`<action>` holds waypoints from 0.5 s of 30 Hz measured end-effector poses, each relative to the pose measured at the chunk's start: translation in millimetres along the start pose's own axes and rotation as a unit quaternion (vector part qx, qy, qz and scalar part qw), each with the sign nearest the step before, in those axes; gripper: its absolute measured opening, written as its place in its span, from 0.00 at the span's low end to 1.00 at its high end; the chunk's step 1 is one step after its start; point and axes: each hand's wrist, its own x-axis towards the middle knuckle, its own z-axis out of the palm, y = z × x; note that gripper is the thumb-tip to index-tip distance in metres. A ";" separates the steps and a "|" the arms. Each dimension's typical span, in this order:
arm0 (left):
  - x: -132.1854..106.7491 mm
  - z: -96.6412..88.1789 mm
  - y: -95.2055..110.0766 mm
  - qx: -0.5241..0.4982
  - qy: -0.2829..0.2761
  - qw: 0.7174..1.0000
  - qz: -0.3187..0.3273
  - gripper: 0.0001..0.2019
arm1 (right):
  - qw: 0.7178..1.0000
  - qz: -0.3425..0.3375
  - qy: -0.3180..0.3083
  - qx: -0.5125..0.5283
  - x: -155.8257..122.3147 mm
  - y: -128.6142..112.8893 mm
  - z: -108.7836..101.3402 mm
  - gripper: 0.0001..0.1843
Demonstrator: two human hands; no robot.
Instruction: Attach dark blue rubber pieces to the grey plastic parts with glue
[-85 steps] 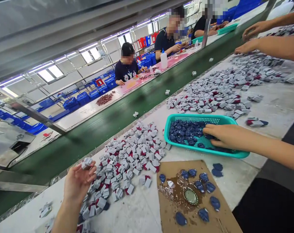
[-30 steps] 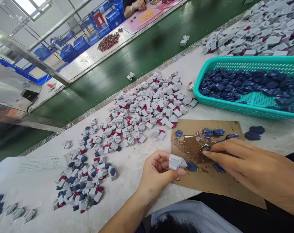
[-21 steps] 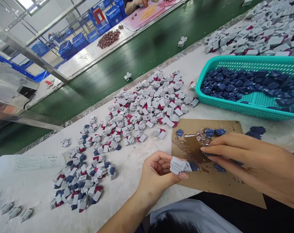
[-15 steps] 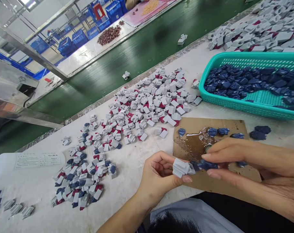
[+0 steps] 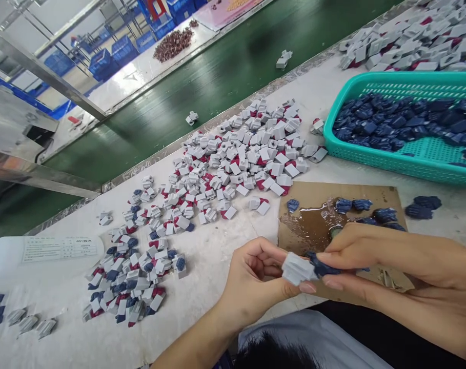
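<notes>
Between thumb and fingers, my left hand (image 5: 251,279) grips a light grey plastic piece (image 5: 297,268). My right hand (image 5: 386,271) pinches a dark blue plastic piece (image 5: 322,265), which meets the grey one end to end; the contact itself is partly covered by fingertips. Under the hands lies a cardboard sheet (image 5: 290,230) with a wet brown patch, and several blue pieces (image 5: 343,205) rest on it. Left of the cardboard spreads a heap of grey and dark red pieces (image 5: 236,164). A smaller heap (image 5: 130,277) mixes grey, red and blue pieces.
A green perforated basket (image 5: 394,166) of blue pieces stands at the right. Behind the table runs a green conveyor belt (image 5: 233,77) carrying a few grey pieces. A white labelled bottle (image 5: 9,261) lies at the left. More grey pieces (image 5: 417,46) are piled at the back right.
The blue piece in my right hand has come up against the grey piece, closing the narrow gap. Both hands have shifted slightly right in view.
</notes>
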 end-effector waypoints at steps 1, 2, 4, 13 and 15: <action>-0.2 0.1 -0.2 0.017 0.004 1.000 -0.002 0.18 | 1.000 0.002 -0.030 0.001 0.6 0.6 -0.7 0.04; -0.5 0.2 -0.4 0.032 0.005 0.999 -0.002 0.19 | 0.998 0.009 -0.060 0.001 1.0 1.4 -1.5 0.05; -1.4 0.0 -0.7 0.063 -0.001 0.998 0.013 0.18 | 0.996 0.031 -0.084 0.001 1.0 2.9 -2.6 0.03; -8.7 -11.3 -10.3 0.298 -0.065 0.936 0.177 0.11 | 0.972 0.162 -0.035 0.166 10.9 3.5 18.8 0.20; -8.8 -11.9 -14.0 0.292 -0.045 0.938 0.181 0.18 | 0.942 0.241 0.014 0.235 22.8 -0.1 33.4 0.27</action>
